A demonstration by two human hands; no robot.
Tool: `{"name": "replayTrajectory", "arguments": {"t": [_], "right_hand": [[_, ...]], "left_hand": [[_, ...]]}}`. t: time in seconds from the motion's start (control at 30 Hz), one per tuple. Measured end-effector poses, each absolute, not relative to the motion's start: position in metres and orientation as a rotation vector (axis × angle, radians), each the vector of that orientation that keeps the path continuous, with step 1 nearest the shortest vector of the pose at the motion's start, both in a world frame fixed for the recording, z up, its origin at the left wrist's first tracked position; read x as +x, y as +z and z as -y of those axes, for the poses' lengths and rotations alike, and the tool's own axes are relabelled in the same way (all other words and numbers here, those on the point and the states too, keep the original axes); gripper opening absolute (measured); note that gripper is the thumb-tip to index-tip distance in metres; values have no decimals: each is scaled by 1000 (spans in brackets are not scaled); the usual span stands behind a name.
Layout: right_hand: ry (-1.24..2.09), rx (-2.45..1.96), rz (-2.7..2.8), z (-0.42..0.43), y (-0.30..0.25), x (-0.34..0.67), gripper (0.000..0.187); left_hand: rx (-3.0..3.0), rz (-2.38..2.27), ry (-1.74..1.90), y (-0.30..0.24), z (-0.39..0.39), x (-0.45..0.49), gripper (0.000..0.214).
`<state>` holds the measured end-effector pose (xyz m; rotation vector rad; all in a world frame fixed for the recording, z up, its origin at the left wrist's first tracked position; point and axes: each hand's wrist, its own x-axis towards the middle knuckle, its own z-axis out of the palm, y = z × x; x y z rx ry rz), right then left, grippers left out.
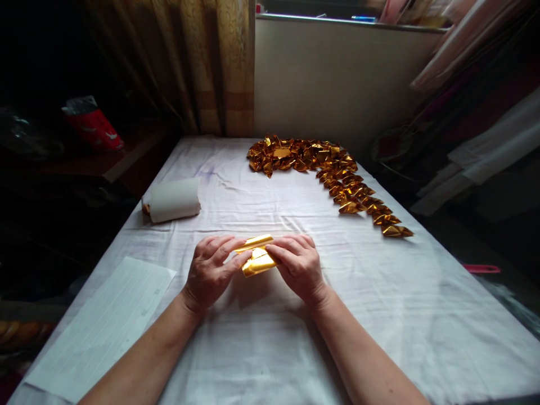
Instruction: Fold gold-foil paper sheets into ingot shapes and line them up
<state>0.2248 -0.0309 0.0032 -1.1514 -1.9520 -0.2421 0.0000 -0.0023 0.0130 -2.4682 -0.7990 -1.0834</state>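
Note:
A partly folded piece of gold foil paper (257, 260) lies between my two hands, just above the white cloth of the table (270, 337). My left hand (211, 271) pinches its left end with curled fingers. My right hand (298, 264) grips its right end, fingers bent over the foil. A long curved row of several finished gold foil folded pieces (333, 174) runs along the far right of the table, from the back middle toward the right edge.
A white roll of paper (174, 199) lies on its side at the left of the table. A lined white sheet (105, 326) sits at the near left corner. A curtain, a wall and a window sill stand behind; dark clutter flanks both sides.

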Motion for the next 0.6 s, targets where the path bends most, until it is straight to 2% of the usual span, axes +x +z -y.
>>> {"name": "replayTrajectory", "arguments": {"t": [0.23, 0.43, 0.6], "right_hand": [[-317, -1165, 2028, 31, 0, 217, 15], [-99, -1297, 2361, 36, -12, 218, 14], [76, -1335, 2385, 42, -6, 217, 17]], "left_hand": [[-2440, 858, -1015, 10, -6, -7, 31], [-2776, 879, -821, 0, -1, -15, 19], [-3012, 990, -759, 5, 17, -12, 28]]}}
